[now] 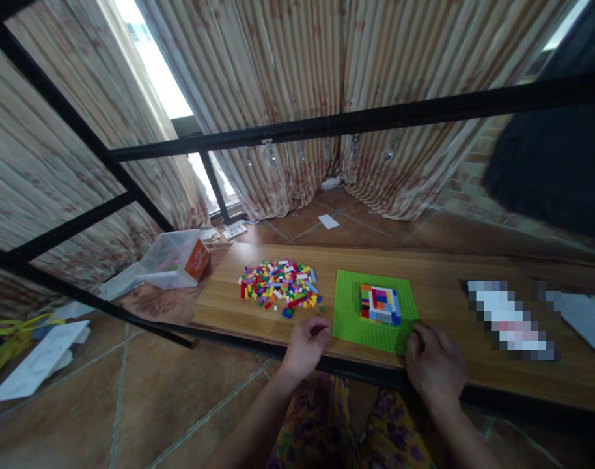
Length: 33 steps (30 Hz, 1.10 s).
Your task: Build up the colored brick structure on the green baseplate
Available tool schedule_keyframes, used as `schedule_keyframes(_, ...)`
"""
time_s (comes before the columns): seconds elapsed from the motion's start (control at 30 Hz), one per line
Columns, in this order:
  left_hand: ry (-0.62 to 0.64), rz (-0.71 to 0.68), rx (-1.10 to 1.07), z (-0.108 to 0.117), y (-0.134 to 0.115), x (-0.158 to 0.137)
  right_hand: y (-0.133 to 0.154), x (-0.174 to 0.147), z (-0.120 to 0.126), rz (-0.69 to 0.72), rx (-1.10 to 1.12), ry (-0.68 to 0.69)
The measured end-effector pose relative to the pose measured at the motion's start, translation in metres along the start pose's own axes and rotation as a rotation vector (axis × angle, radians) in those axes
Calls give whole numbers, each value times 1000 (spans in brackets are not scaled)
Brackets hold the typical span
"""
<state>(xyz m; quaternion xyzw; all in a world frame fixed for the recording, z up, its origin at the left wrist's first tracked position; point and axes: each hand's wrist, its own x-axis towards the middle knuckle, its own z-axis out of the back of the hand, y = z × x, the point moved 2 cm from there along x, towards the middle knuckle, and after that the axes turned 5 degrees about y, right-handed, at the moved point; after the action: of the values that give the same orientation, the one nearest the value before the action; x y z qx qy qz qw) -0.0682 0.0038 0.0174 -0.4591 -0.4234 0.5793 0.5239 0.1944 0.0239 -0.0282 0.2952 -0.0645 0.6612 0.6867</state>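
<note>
A bright green building-block baseplate (346, 306) lies on the wooden table in front of me. Near its middle, coloured bricks form a low, roughly square block build (379, 304) with white, blue, red and orange parts. My left hand (307, 345) is by the plate's near left edge, its fingers curled together in a pinch; anything between them is too small to make out. At the near right corner, my right hand (435, 365) has its thumb and fingers closed on the plate's edge. A loose pile of small bricks (280, 283) spreads left of the plate.
The narrow wooden table (444, 286) has a black metal frame bar (307, 130) beyond it. A clear plastic box (173, 257) with an orange label stands past its left end. A blurred-out item (510, 319) lies at right. Curtains (278, 78) hang behind.
</note>
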Motion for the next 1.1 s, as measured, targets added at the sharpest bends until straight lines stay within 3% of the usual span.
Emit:
schedule_keyframes(0.13, -78, 12, -11, 26, 10, -14, -2, -1, -1, 5, 5, -4)
schedule_keyframes(0.3, -251, 1, 99, 66, 17, -5, -4, -1, -2, 22, 20, 0)
schedule_keyframes(0.5, -400, -47, 549, 109, 6, 35, -3, 0, 1, 20, 9, 4)
schedule_keyframes(0.63, -341, -17, 933, 113, -4, 60, -3, 0, 1, 16, 1, 7)
schedule_keyframes(0.73, -287, 16, 1075, 110, -9, 68, -3, -1, 0, 5, 2, 8)
schedule_keyframes(1.1, -201, 14, 1066, 112, -9, 65, -4, 0, -1, 24, 5, 5)
